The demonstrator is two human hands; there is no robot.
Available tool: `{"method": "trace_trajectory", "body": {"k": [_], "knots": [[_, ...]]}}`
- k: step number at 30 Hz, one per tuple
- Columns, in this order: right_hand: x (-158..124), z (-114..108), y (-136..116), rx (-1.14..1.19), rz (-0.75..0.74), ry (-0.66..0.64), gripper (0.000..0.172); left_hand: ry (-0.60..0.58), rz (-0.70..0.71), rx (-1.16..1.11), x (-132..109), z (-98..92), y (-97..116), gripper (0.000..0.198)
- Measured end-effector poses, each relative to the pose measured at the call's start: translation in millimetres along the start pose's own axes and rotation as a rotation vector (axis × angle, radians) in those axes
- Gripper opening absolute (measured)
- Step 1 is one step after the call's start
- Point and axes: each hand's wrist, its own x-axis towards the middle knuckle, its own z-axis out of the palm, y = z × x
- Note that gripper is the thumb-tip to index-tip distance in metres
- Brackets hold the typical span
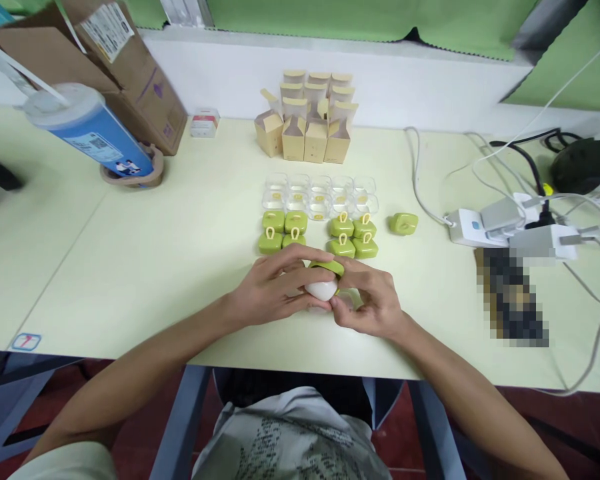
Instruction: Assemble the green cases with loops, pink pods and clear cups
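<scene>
My left hand (273, 285) and my right hand (375, 297) meet near the front of the table, fingers closed around one small item. It has a green cap (333, 267) at the top and a smooth white rounded piece (323, 289) below. A clear plastic part (349, 299) shows under my right fingers; whether it is joined to the rest I cannot tell. Just beyond my hands stand several green caps with cream loops (342, 247), in two groups. Behind them are rows of clear plastic cups (320, 193) with yellow marks. One more green cap (404, 223) lies apart on the right.
Open small cardboard boxes (294, 137) stand by the wall. On the left are a blue cup (105, 137) in a holder, a large carton (150, 93) and a small white box (205, 124). A power strip (473, 229) with chargers and cables occupies the right.
</scene>
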Motion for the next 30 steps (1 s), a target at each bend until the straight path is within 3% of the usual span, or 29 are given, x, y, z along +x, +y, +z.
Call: {"method": "trace_trajectory", "body": {"k": [11,19,30], "knots": [[2.3,1.9,-4.2,-0.052,-0.024,0.051,0.022,0.054,0.033,0.021,-1.1,5.0,4.2,0.033],[0.6,3.7,-2.4,0.03,0.022,0.079,0.024,-0.02,0.007,-0.012,2.2,-1.6,0.4,0.028],[2.1,1.0,-6.2,0.061,0.035,0.059,0.028,0.022,-0.081,-0.061,-4.5,4.1,0.9,0.04]]}}
